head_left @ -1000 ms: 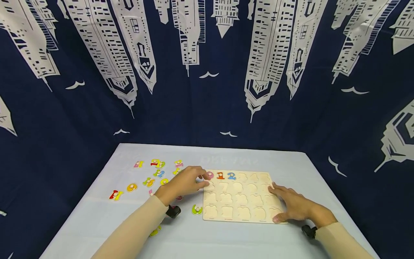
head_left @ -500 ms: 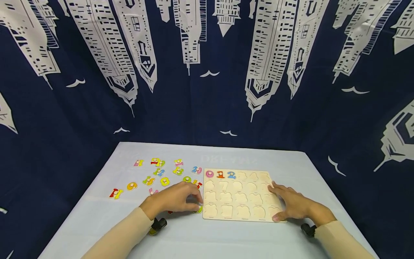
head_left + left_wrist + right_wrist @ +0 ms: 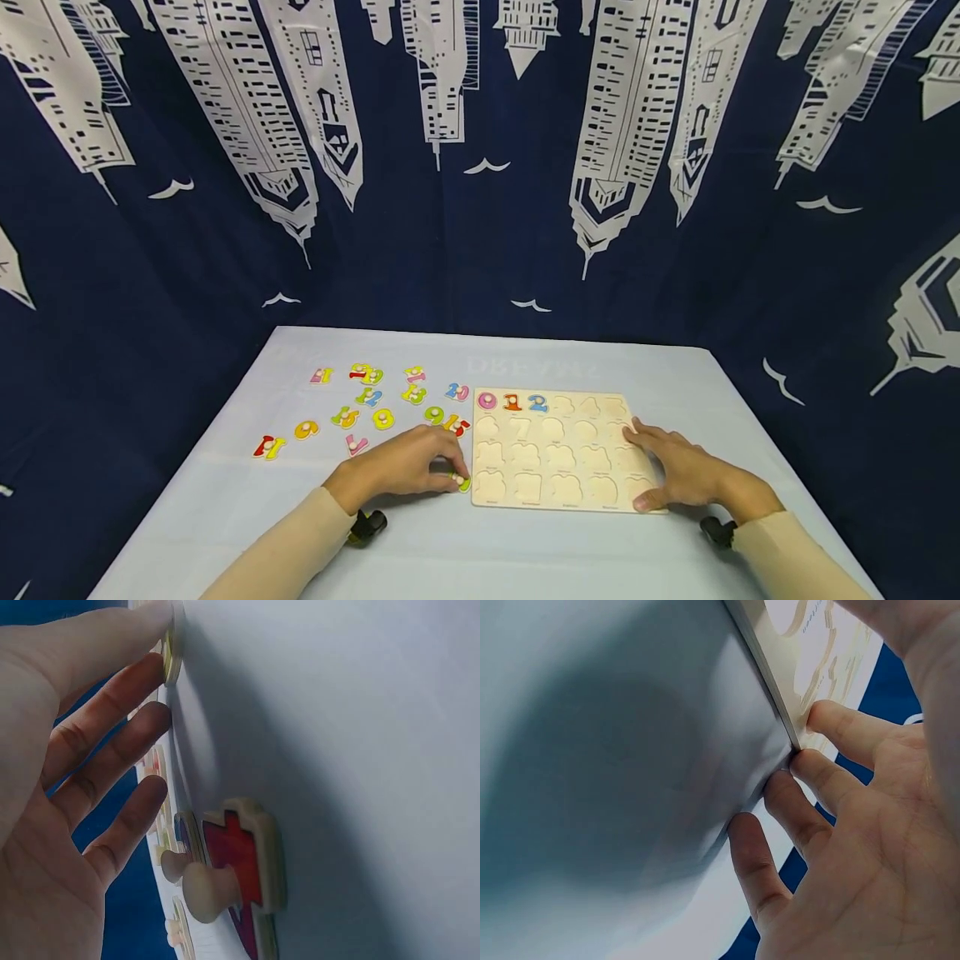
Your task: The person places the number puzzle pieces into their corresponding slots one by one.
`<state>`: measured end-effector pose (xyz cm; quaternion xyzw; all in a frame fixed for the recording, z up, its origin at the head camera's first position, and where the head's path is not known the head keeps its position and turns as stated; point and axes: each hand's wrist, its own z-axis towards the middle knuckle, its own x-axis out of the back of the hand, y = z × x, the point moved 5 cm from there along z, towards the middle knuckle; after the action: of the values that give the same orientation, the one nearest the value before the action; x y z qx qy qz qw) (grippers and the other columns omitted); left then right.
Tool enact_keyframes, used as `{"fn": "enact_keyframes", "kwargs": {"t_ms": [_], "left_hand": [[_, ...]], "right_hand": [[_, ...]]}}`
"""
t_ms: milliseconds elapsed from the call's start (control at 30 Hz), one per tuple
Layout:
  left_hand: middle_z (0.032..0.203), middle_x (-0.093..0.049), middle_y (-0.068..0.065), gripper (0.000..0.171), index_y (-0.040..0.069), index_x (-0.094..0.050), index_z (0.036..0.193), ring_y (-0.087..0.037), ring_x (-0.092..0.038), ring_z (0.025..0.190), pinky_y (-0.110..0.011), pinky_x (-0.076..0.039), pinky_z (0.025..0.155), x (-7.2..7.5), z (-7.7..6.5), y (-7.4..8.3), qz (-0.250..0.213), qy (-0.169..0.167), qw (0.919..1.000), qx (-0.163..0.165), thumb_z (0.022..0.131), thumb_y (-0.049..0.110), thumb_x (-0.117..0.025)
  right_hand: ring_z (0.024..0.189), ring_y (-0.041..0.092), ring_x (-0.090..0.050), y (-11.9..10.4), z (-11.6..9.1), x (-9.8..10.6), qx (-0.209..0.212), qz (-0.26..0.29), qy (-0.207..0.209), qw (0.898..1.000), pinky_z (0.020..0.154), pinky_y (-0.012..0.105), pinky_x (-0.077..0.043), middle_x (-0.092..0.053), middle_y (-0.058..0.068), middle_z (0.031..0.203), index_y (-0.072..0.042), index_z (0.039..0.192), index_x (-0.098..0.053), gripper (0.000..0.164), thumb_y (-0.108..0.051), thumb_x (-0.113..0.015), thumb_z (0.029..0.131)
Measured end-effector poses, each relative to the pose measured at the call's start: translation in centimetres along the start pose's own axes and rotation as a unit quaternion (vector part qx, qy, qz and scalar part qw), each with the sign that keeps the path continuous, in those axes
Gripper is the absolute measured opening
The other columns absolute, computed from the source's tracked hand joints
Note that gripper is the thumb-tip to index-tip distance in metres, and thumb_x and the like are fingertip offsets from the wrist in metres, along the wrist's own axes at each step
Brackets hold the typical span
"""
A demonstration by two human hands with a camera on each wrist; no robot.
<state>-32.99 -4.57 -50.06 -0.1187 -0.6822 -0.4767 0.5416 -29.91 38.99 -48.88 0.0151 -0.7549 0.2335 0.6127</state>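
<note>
My left hand [image 3: 401, 461] pinches a green number 3 puzzle piece [image 3: 462, 483] between thumb and index finger, at the left edge of the wooden number board [image 3: 540, 507]. In the left wrist view that yellow-green piece [image 3: 174, 652] stands on edge at the fingertips, partly hidden by the thumb; the other fingers are spread. The board's top row holds a pink 0 [image 3: 487, 401], an orange 1 [image 3: 512, 402] and a blue 2 [image 3: 537, 403]. My right hand [image 3: 686, 475] rests on the board's right side, fingers spread; in the right wrist view the fingertips touch its edge and the table.
Several coloured number pieces lie left of the board, among them a red-and-yellow one [image 3: 268, 448], an orange one [image 3: 306, 430] and a blue-and-pink one [image 3: 457, 392]. A red knobbed piece [image 3: 238, 855] lies beneath the left hand. A dark blue patterned cloth [image 3: 450, 250] hangs behind the white table [image 3: 600, 550].
My left hand has moved from the board's upper left toward the front, down to the green 3, and now pinches it. The pink 0 shows uncovered in its slot. The right hand stays put.
</note>
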Motion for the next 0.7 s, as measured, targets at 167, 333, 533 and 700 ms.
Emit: {"fn": "enact_keyframes", "kwargs": {"t_ms": [167, 333, 533, 700], "left_hand": [[0.113, -0.078, 0.026, 0.013, 0.030, -0.090, 0.115, 0.004, -0.069, 0.116, -0.033, -0.058, 0.119, 0.05, 0.00, -0.11, -0.002, 0.004, 1.0000, 0.003, 0.104, 0.022, -0.091], [0.112, -0.078, 0.027, 0.011, 0.030, -0.090, 0.114, 0.004, -0.068, 0.115, -0.034, -0.058, 0.119, 0.06, -0.06, -0.19, 0.003, 0.006, 1.0000, 0.006, 0.105, 0.023, -0.091], [0.110, -0.078, 0.026, 0.011, 0.031, -0.090, 0.111, 0.004, -0.068, 0.112, -0.032, -0.059, 0.117, 0.05, -0.13, -0.13, 0.000, 0.008, 1.0000, 0.002, 0.104, 0.023, -0.092], [0.108, -0.076, 0.027, 0.014, 0.034, -0.087, 0.108, 0.003, -0.067, 0.108, -0.031, -0.059, 0.114, 0.32, -0.18, -0.07, -0.001, 0.022, 0.9997, -0.001, 0.102, 0.023, -0.093]], "right_hand": [[0.155, 0.075, -0.044, -0.05, 0.07, 0.08, -0.001, -0.001, -0.001, 1.000, 0.112, 0.097, -0.040, -0.035, 0.041, 0.182, 0.004, 0.172, -0.048, 0.124, -0.050, -0.107, 0.077], [0.155, 0.075, -0.044, -0.12, 0.09, 0.05, -0.002, 0.003, -0.001, 1.000, 0.113, 0.096, -0.039, -0.035, 0.040, 0.182, 0.003, 0.172, -0.048, 0.123, -0.049, -0.106, 0.078], [0.156, 0.075, -0.043, -0.17, 0.01, -0.05, -0.006, 0.006, -0.004, 1.000, 0.115, 0.095, -0.040, -0.034, 0.040, 0.182, 0.002, 0.173, -0.048, 0.123, -0.049, -0.106, 0.078], [0.156, 0.075, -0.043, -0.22, -0.10, 0.07, -0.007, 0.004, -0.001, 1.000, 0.115, 0.095, -0.039, -0.034, 0.039, 0.183, 0.002, 0.173, -0.048, 0.123, -0.049, -0.106, 0.078]]}}
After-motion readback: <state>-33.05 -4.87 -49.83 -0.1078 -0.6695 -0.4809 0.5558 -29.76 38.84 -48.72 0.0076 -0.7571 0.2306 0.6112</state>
